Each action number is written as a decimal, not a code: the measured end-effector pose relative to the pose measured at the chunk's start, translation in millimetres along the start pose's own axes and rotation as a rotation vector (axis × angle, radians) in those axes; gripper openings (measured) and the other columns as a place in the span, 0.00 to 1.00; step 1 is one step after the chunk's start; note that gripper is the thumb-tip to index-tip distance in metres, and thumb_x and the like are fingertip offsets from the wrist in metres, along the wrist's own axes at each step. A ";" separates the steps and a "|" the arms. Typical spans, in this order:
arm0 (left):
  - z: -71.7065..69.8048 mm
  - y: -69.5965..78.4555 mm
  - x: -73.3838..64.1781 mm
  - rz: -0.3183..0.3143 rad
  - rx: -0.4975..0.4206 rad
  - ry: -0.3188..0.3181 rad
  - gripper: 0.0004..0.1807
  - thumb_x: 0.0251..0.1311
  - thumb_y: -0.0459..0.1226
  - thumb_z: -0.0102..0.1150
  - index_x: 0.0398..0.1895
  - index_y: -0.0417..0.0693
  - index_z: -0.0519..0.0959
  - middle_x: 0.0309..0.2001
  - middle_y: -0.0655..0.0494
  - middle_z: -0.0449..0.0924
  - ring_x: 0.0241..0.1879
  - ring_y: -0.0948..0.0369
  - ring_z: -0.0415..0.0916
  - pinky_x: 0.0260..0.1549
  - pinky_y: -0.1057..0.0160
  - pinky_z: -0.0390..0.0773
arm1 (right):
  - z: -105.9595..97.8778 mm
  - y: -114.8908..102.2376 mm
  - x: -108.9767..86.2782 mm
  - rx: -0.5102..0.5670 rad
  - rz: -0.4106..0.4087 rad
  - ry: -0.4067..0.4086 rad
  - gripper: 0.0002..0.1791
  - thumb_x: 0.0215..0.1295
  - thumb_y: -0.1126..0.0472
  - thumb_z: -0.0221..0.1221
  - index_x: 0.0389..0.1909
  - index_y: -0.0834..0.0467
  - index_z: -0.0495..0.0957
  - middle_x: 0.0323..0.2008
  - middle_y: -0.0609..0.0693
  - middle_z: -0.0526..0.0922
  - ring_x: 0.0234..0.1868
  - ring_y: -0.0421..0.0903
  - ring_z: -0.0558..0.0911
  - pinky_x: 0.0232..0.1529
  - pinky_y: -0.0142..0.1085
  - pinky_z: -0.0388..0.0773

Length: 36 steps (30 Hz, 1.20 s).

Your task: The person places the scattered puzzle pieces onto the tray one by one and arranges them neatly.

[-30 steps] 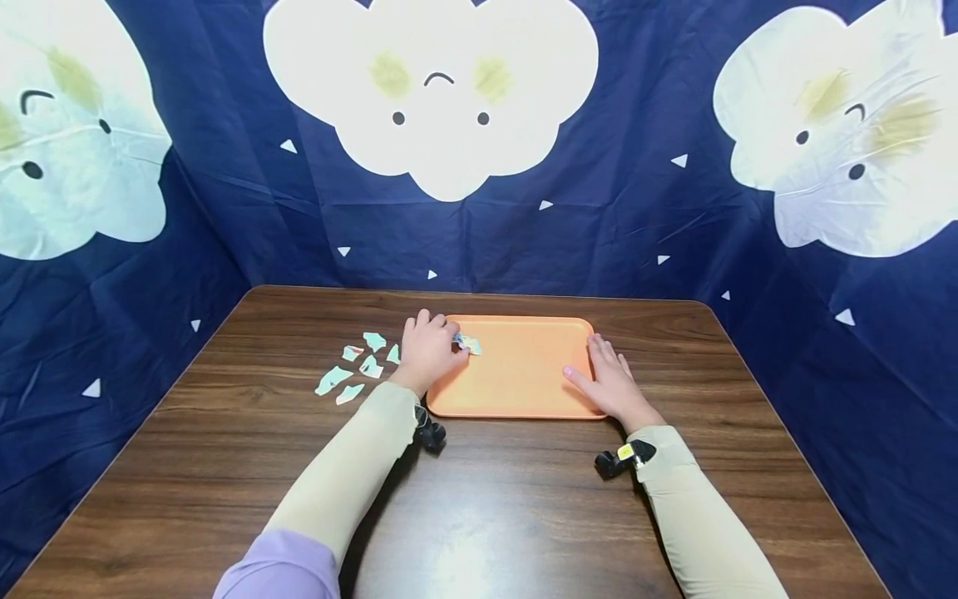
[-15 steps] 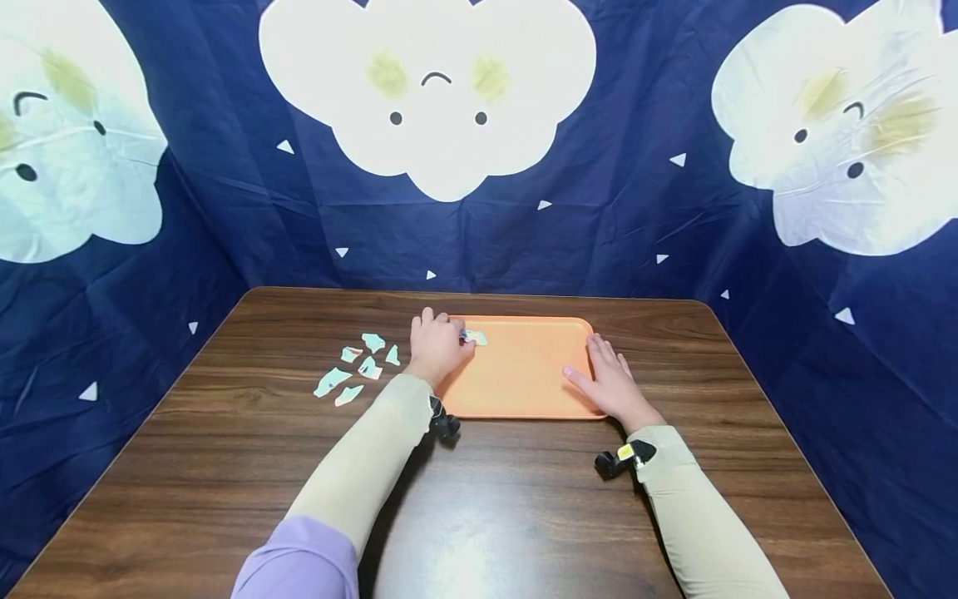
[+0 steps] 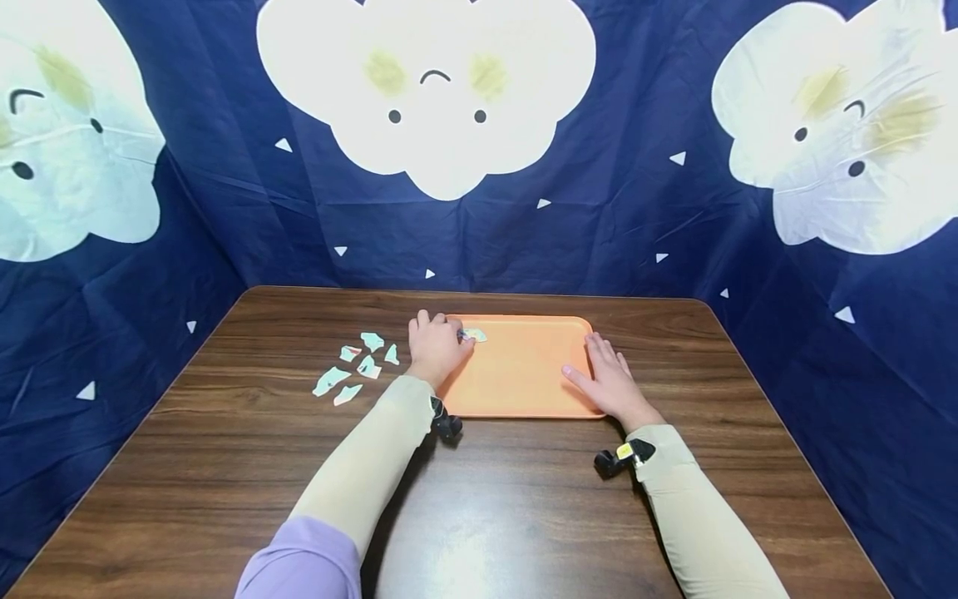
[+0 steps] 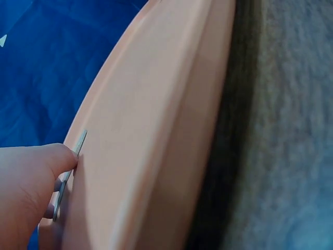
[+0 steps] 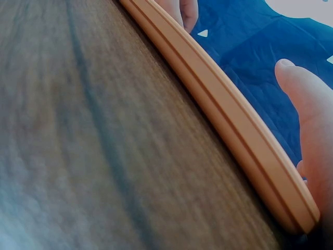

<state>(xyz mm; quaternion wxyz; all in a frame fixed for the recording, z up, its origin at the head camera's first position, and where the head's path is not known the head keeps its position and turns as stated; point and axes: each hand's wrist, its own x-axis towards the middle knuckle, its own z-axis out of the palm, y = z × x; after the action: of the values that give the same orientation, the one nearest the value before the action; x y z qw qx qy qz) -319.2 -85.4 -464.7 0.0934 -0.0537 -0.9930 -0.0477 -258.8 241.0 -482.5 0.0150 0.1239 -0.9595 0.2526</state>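
My left hand (image 3: 437, 345) is over the upper left corner of an orange tray (image 3: 524, 374). Between its thumb and fingers it pinches a thin, flat, irregular pale-blue printed piece (image 3: 474, 334). In the left wrist view that piece (image 4: 81, 140) is seen edge-on, low over the tray or touching it; I cannot tell which. My right hand (image 3: 612, 378) lies along the tray's right edge with fingers extended and the thumb over the rim. Several similar pale flat pieces (image 3: 331, 381) are scattered on the table left of the tray.
The dark wood-grain table (image 3: 509, 491) extends around the tray. Behind it and at both sides hangs a navy cloth (image 3: 464, 241) with white clouds and small triangles. A small black camera (image 3: 447, 426) is strapped to each wrist.
Over the last second my left hand has shifted slightly right and toward the far edge, carrying the pinched piece along. My right hand has stayed at the tray's right edge.
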 end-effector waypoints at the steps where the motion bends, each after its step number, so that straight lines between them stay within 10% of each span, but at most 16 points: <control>1: 0.3 -0.1 -0.2 -0.002 0.000 0.005 0.26 0.62 0.63 0.56 0.52 0.59 0.84 0.51 0.52 0.80 0.50 0.46 0.61 0.54 0.46 0.61 | 0.1 -0.2 0.1 0.005 -0.002 0.001 0.53 0.72 0.32 0.48 0.79 0.68 0.45 0.79 0.65 0.44 0.79 0.63 0.43 0.74 0.62 0.37; 19: 2.3 -0.7 -4.7 -0.012 -0.052 0.052 0.24 0.61 0.62 0.58 0.49 0.57 0.84 0.50 0.52 0.80 0.51 0.46 0.62 0.53 0.46 0.62 | -1.8 -1.4 0.4 0.010 0.000 -0.008 0.53 0.72 0.33 0.49 0.79 0.68 0.44 0.80 0.65 0.44 0.80 0.63 0.43 0.74 0.61 0.37; 36: -10.0 -30.8 -33.6 -0.020 -0.286 0.237 0.23 0.61 0.55 0.60 0.53 0.53 0.83 0.54 0.49 0.81 0.53 0.43 0.64 0.57 0.42 0.59 | -2.5 -3.8 1.2 0.017 0.003 -0.006 0.53 0.72 0.33 0.49 0.79 0.68 0.44 0.79 0.65 0.44 0.79 0.63 0.43 0.74 0.61 0.37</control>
<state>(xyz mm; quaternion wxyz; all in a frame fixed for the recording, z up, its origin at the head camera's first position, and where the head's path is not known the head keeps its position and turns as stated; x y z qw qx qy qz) -288.2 -120.2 -463.9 0.2004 -0.0507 -0.9587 -0.1954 -259.2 238.7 -478.4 0.0108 0.1234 -0.9575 0.2606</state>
